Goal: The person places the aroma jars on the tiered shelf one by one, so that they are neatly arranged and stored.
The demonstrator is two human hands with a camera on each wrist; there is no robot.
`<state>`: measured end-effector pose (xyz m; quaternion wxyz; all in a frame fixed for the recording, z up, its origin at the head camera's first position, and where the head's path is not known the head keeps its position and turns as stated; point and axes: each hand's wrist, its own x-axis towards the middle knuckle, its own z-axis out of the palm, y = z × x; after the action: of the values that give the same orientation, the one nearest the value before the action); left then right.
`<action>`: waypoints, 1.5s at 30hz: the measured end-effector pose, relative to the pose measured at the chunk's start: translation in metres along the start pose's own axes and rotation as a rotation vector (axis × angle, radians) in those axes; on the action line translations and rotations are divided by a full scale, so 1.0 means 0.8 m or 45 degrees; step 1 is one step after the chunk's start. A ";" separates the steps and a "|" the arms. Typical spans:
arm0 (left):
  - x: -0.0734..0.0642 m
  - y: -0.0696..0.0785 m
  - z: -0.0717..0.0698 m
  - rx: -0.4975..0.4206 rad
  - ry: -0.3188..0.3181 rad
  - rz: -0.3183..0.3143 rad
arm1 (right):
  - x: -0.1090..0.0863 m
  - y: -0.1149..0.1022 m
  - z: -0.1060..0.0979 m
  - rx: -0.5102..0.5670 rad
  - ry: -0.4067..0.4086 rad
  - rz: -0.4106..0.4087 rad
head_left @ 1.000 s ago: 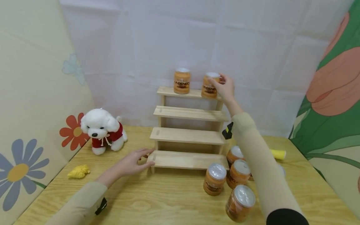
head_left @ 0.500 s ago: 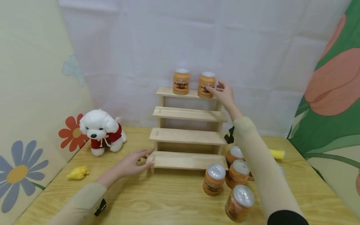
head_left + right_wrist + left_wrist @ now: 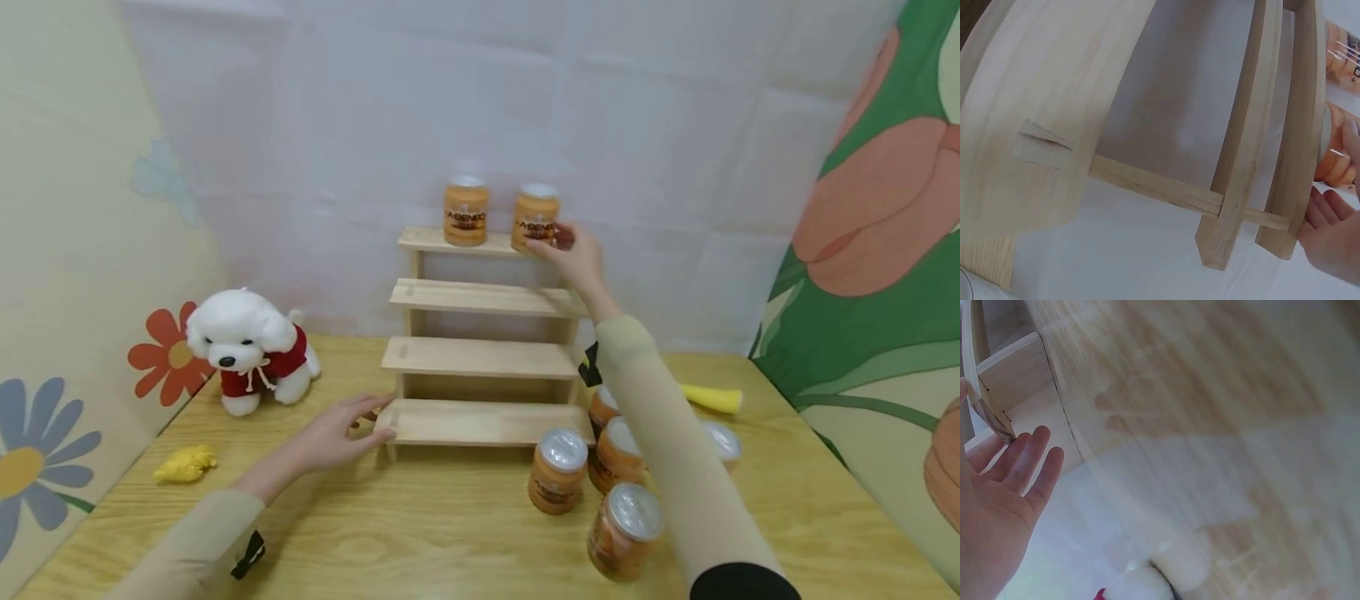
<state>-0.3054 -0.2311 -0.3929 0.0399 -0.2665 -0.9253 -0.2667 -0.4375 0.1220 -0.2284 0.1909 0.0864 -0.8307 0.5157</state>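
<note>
A four-step wooden display rack (image 3: 480,358) stands on the table, with two orange cans on its top step. My right hand (image 3: 576,257) holds the right-hand can (image 3: 534,212) low down, thumb across its front and fingers at its right side. In the right wrist view this can (image 3: 1334,156) sits at the top board's end. To its left is the other orange can (image 3: 465,210). My left hand (image 3: 330,435) grips the left end of the lowest step between thumb and fingers. The left wrist view shows that hand (image 3: 997,519) with its fingertips at the board's end.
Several more orange cans, one of them in front (image 3: 626,533), stand at the rack's lower right, partly behind my right sleeve. A yellow tube-like object (image 3: 712,398) lies behind them. A white plush dog (image 3: 243,346) and a small yellow thing (image 3: 185,464) are at the left.
The right-hand can has slid slightly left on the top step. My right hand loosened beside it, then came lower against it. The whole scene shifts a little left; my left hand stays on the rack.
</note>
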 end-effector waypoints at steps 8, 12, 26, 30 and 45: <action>-0.005 0.000 -0.012 0.017 0.008 -0.001 | 0.001 -0.008 0.012 -0.004 0.038 -0.068; -0.005 0.001 -0.013 0.028 0.017 0.019 | 0.003 -0.010 0.015 -0.058 0.034 -0.100; -0.003 -0.002 -0.011 0.035 0.023 0.051 | 0.008 -0.009 0.026 -0.210 0.090 -0.035; -0.002 -0.004 -0.008 0.034 0.017 0.049 | 0.007 -0.007 0.026 -0.256 0.113 -0.016; 0.006 -0.011 0.004 0.012 -0.010 0.040 | 0.000 0.007 0.010 -0.287 -0.017 -0.104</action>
<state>-0.3134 -0.2336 -0.3984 0.0419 -0.2818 -0.9224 -0.2607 -0.4411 0.1176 -0.2363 0.2147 0.1017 -0.8805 0.4103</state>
